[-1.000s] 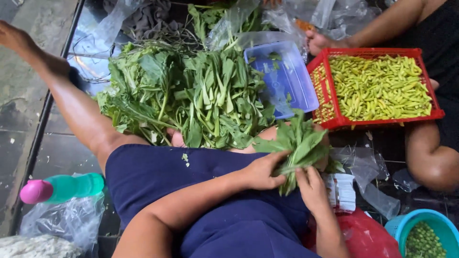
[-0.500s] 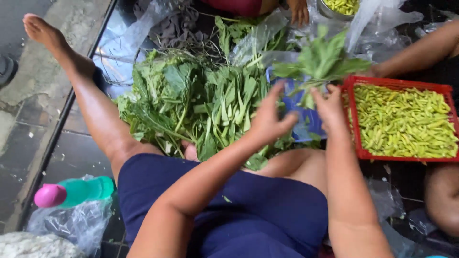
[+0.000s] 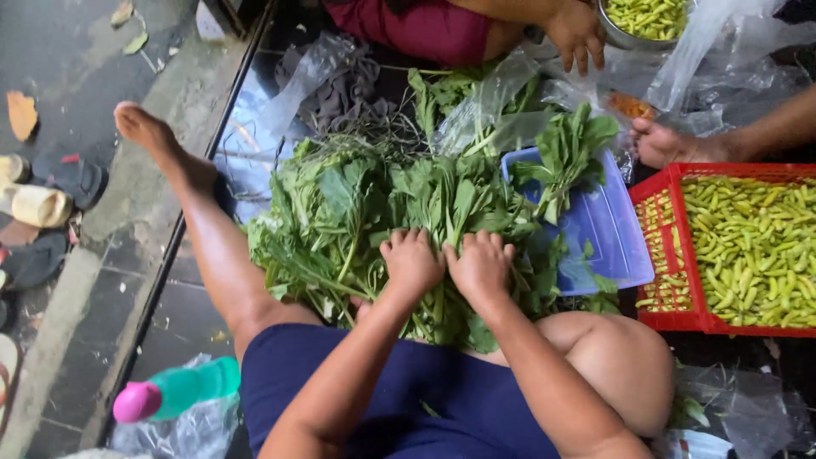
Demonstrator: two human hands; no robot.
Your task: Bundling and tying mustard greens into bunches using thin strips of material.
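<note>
A big pile of leafy green stems [image 3: 357, 221] lies on the ground between my legs. My left hand [image 3: 411, 262] and my right hand [image 3: 480, 265] rest side by side on the near part of the pile, fingers curled into the stems. A small bunch of the greens [image 3: 568, 153] lies in the blue plastic tub [image 3: 616, 242] just right of the pile, apart from both hands.
A red basket of green chillies [image 3: 748, 246] stands at the right, another person's hand [image 3: 659, 143] at its far edge. A second person's hand [image 3: 578, 34] rests by a metal bowl of chillies [image 3: 646, 17]. A green bottle with pink cap [image 3: 174, 391] lies near left.
A second ago both hands held a bunch of greens near my lap. They lifted it to the blue tub, let it go there, and came back down onto the pile.
</note>
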